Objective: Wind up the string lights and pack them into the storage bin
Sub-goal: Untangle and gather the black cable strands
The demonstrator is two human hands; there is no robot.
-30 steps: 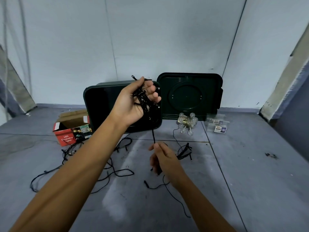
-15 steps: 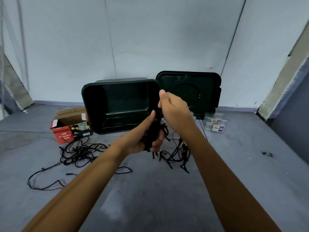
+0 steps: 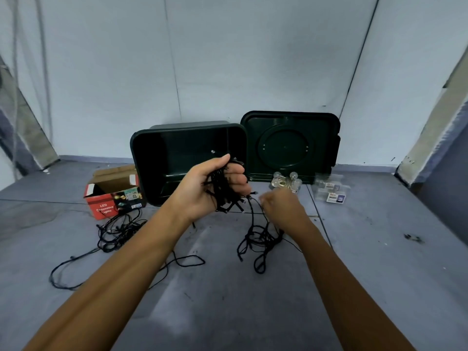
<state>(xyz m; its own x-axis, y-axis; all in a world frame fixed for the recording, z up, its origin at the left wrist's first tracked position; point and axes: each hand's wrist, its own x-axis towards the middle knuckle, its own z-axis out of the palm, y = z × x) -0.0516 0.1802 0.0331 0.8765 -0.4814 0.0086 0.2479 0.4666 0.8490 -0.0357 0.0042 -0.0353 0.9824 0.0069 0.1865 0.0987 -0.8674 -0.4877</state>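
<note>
- Dark green plastic storage bin (image 3: 162,158) is lying on its side against the wall, its smooth hollow mouth facing the person.
- Matching lid (image 3: 286,145) is leaning upright just right of the bin, touching it.
- Thin black string lights (image 3: 224,193) are sitting as a knobbly wound bundle in front of the bin's mouth. A loose tangle (image 3: 258,239) is trailing down from the bundle to the floor in front of the bin's right corner, its long axis running towards the person.
- Left hand (image 3: 200,191) is clenching the bundle, fingers curled round it.
- Right hand (image 3: 281,206) is hovering just right of the hanging cord, nearer the tangle than the left hand. Blur is hiding its fingers, so its grip cannot be told.
- Judged next move: the right hand is best placed to be lifting cord up onto the bundle.
</note>
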